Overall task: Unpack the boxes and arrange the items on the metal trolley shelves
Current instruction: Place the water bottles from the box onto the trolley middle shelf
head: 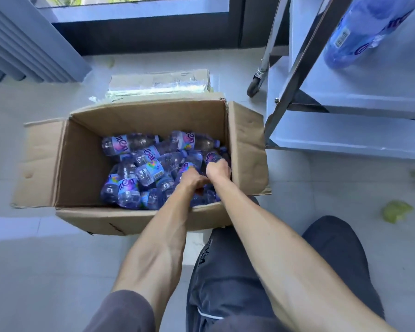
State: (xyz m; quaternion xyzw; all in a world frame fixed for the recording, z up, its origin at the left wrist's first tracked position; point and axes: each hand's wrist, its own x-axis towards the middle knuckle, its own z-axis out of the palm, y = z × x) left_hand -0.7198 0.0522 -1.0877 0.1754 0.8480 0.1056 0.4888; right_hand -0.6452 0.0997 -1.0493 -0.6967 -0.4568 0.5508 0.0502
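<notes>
Head view. I see an open cardboard box (139, 161) on the pale tiled floor (34, 271), all four flaps folded outward. Its bottom is covered by a loose jumble of small water bottles (151, 172): clear plastic, tinted blue-violet in this light, each with a light blue label bearing purple lettering and a multicoloured mark. They lie on their sides at mixed angles, some stacked across others.

Both hands are down in the box's right near corner, close together. The left hand (192, 182) has its fingers curled down among the bottles; I cannot tell which bottle, if any, it grips. The right hand (218, 168) is clenched around the body of a bottle (211, 156) whose labelled end shows just beyond the knuckles.

To the right stands the metal trolley (297, 68), with bright angled uprights, pale shelves and a caster (253, 87) at its far leg. One larger bottle (367, 32) of the same brand lies on an upper shelf.

A flattened cardboard piece (161, 83) with shiny tape lies behind the box. A crumpled yellow-green scrap (395, 210) lies on the floor at right. My own dark trousers (249, 283) fill the lower frame.
</notes>
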